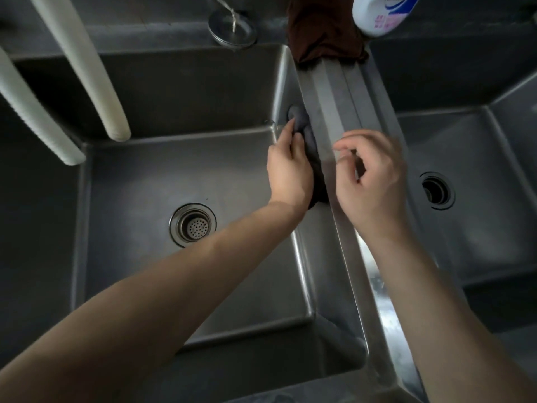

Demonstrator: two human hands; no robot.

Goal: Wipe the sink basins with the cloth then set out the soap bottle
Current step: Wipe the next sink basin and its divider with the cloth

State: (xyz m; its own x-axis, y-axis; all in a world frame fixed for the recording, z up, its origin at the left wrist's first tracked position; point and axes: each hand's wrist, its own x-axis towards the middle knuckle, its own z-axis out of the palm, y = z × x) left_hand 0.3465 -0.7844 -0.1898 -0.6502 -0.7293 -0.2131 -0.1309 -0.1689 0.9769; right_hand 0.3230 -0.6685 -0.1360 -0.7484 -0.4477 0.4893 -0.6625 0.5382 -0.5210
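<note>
Cloth (308,132), dark grey and bunched, lies pressed against the right wall of the left basin (139,181), just under the steel divider (343,94) that parts the 2 basins. The left hand (289,167) is flat on it, fingers closed over the fabric and pushing it against the wall near the basin's upper edge. The right hand (374,181) hovers over the divider, just beside the left hand, its fingers loosely curled and holding nothing; it is blurred, so whether it touches the steel cannot be told.

A round strainer drain (193,225) sits in the middle of the left basin's floor. The right basin (476,228) has an open drain hole (437,191) near its left side. At the far end of the divider a brown cloth (325,30) lies draped over the back rim, and a white soap bottle (380,13) with a blue and pink label stands touching its right side. A round metal plug (232,29) rests on the back ledge behind the left basin. 2 white ribbed hoses (87,68) hang down into the left basin's far left corner.
</note>
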